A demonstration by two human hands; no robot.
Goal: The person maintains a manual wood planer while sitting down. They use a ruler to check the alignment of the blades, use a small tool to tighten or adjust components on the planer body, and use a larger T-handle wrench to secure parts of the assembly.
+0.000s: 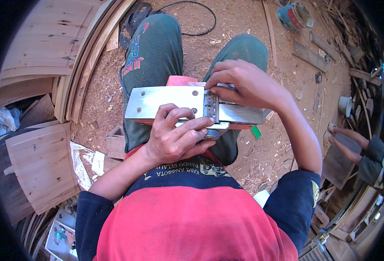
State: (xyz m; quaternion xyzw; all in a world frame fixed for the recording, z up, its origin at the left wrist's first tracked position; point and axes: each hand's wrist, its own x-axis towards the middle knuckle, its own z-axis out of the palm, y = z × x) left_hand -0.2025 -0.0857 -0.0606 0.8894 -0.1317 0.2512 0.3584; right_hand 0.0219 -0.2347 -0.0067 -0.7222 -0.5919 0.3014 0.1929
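Observation:
An electric hand planer (170,101) lies upside down across my thighs, its shiny metal sole facing up. Its red body shows beyond the far edge and below. Across the gap between the two sole plates runs the dark cutter block (210,104), with bolts along it. My left hand (174,137) is wrapped around the planer's near side, fingertips at the near end of the cutter block, by a round dark part (212,134). Bent over the far end, my right hand (239,85) has thumb and fingers pressed together at the cutter block; its fingers partly hide what they grip.
Wood shavings cover the dirt floor. Curved wooden panels (42,163) lean at the left. A black cable (213,21) loops beyond my knees. At the far right are a paint-stained bucket (294,16) and loose boards (309,56). Another person's legs (348,141) show at the right.

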